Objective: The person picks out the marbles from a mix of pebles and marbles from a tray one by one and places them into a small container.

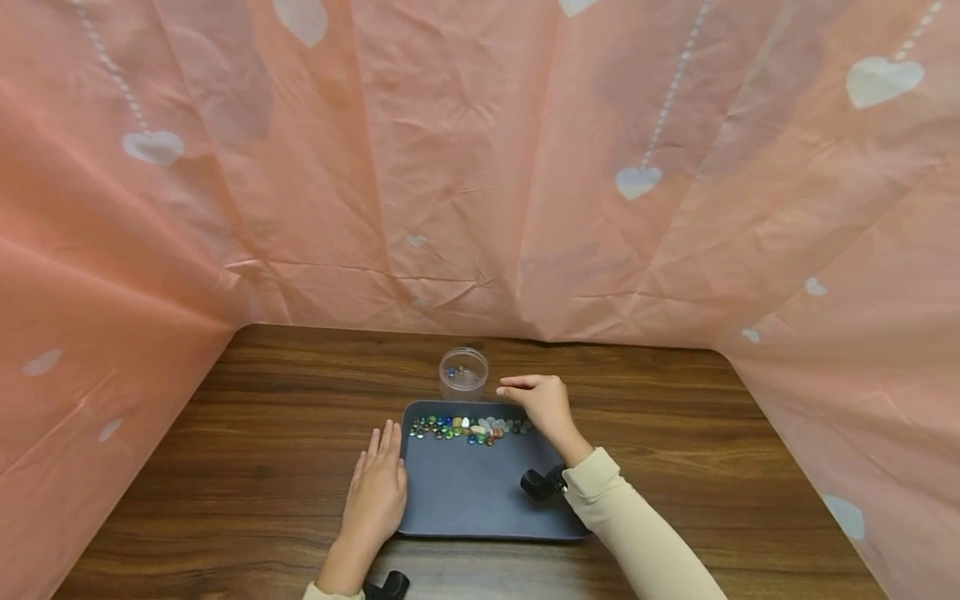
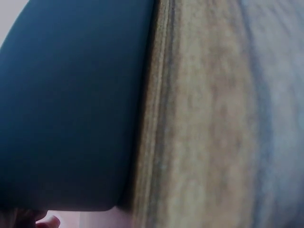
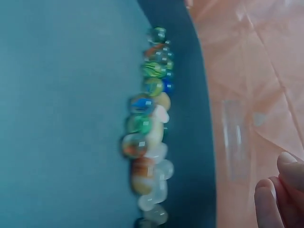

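Along the far side of a dark grey tray [image 1: 472,492] lies a band of glass marbles [image 3: 154,70] and smooth pale pebbles [image 3: 165,169]. Behind the tray stands a clear round container [image 1: 463,385] with a few small marbles inside. My left hand [image 1: 377,492] lies with fingers extended against the tray's left edge; only its fingertips [image 2: 49,222] show in the left wrist view. My right hand [image 1: 547,404] is above the tray's far right corner, to the right of the container. Its thumb and fingers are close together, with nothing visible between them.
The tray rests on a dark wood-grain table [image 1: 285,433]. Pink cloth [image 1: 450,167] with white hearts hangs behind and on both sides. Black wrist cameras [image 1: 542,483] sit at both wrists, the right one above the tray.
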### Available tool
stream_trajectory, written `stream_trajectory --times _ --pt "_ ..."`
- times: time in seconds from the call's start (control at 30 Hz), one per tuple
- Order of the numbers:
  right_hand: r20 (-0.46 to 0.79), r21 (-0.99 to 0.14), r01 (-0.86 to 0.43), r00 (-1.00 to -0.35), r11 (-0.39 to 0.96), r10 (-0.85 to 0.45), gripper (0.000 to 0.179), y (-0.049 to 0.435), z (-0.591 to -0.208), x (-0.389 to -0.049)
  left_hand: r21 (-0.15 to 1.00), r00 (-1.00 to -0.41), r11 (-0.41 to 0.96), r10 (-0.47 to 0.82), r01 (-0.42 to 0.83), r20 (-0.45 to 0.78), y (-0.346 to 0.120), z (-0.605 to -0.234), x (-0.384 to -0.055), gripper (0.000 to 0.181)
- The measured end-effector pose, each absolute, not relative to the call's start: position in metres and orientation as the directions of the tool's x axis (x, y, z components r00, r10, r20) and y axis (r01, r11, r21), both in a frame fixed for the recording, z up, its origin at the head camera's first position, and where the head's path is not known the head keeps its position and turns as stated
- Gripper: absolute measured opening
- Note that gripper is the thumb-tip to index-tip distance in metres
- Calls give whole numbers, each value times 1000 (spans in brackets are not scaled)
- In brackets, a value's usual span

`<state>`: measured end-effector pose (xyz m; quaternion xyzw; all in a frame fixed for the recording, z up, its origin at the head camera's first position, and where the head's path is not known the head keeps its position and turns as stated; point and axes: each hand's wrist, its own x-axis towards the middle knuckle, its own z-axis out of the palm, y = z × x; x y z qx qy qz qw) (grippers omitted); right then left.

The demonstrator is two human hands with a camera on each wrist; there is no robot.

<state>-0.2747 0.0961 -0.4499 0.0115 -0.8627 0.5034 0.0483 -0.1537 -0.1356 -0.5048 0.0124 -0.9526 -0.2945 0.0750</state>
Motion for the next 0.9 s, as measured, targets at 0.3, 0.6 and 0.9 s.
stream_trajectory --times 0.3,0.6,0.9 --pt "54 -852 -75 -997 518 -57 12 98 -465 -258 562 -989 827 -65 19 129 -136 -503 -154 52" --pt "14 -783 -98 -990 615 -140 12 102 -483 -252 567 -990 824 -66 16 124 -135 -503 -154 53" --pt "37 -725 -141 -985 674 -167 12 99 -485 -249 571 -989 821 -69 16 128 -135 -503 -153 52"
